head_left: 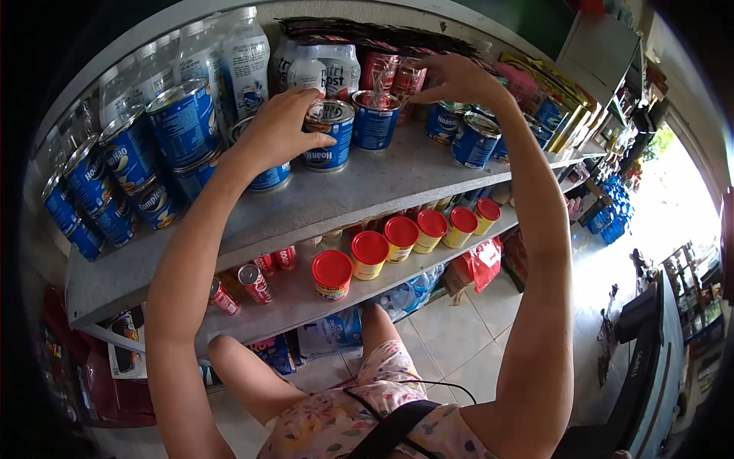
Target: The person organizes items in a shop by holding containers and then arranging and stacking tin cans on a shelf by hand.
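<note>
My left hand (281, 136) is at a blue can (329, 136) on the top shelf, thumb across its front and fingers at its far left rim. Another blue can (375, 122) stands just to the right. Partly behind my left wrist is a further blue can (269, 177). My right hand (462, 80) reaches farther back, thumb and fingers apart beside a red can (409, 79) in clear wrap; whether it touches the can, I cannot tell. More blue cans (474, 141) stand beneath my right forearm.
Stacked blue cans (183, 126) and wrapped bottles (246, 57) fill the left of the grey shelf (359, 187). Below, red-lidded tubs (368, 249) and small red drink cans (254, 283) line a lower shelf. A dark cable lies across my lap; tiled floor (459, 336) shows at right.
</note>
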Demonstrator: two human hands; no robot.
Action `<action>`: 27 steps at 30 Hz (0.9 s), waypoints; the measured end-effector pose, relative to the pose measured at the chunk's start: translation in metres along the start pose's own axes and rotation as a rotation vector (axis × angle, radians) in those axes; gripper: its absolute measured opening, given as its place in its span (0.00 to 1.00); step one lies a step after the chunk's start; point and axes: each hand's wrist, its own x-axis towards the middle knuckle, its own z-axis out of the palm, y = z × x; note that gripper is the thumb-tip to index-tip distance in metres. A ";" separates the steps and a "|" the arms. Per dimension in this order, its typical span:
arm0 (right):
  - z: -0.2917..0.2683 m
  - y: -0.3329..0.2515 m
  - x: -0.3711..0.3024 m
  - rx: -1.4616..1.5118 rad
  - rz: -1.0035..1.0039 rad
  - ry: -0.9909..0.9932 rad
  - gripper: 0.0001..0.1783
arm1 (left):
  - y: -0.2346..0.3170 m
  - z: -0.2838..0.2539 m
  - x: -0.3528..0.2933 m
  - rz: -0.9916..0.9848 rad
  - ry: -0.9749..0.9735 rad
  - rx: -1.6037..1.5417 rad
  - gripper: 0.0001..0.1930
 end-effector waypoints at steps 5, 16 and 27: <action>-0.005 0.069 -0.057 -0.185 0.241 -0.191 0.49 | 0.017 -0.007 0.009 -0.116 -0.129 -0.012 0.43; 0.025 0.054 -0.088 0.024 0.367 0.096 0.58 | 0.016 -0.001 0.025 -0.171 -0.177 0.087 0.40; 0.045 0.003 -0.022 0.094 0.270 0.008 0.50 | 0.010 -0.003 0.017 -0.087 -0.207 0.031 0.46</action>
